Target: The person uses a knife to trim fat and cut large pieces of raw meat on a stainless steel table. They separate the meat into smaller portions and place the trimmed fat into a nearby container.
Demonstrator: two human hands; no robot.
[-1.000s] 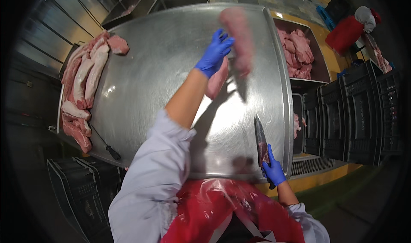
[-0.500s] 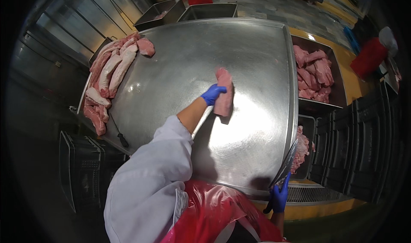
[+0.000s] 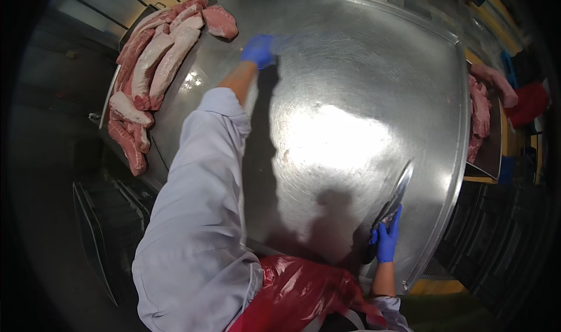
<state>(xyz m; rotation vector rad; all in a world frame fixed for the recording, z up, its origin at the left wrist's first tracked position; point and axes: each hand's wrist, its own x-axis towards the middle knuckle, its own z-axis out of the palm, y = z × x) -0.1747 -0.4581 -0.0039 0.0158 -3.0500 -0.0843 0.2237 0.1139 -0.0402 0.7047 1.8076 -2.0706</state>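
Observation:
My left hand (image 3: 258,51), in a blue glove, is stretched over the far left of a steel table (image 3: 327,69). No meat shows in it, but motion smears its fingers. A short piece of pink meat (image 3: 221,23) lies just beyond it to the left. Low on the right, my gloved right hand (image 3: 387,238) is closed round a knife (image 3: 400,187). The blade points up and away over the tabletop. Several long cuts of meat (image 3: 166,69), some with pale fat, are heaped along the table's left edge.
Beyond the table's right edge stands a metal bin (image 3: 494,139) with meat pieces (image 3: 479,107). One long piece (image 3: 495,84) is above its far end; whether it touches is unclear. Dark plastic crates (image 3: 111,221) stand at the left. Another person's red garment (image 3: 527,105) shows at far right.
My left hand has let go of the meat piece and moved left and away. A similar piece now shows at the right bin. My right hand and the knife have come in over the table; the view has shifted.

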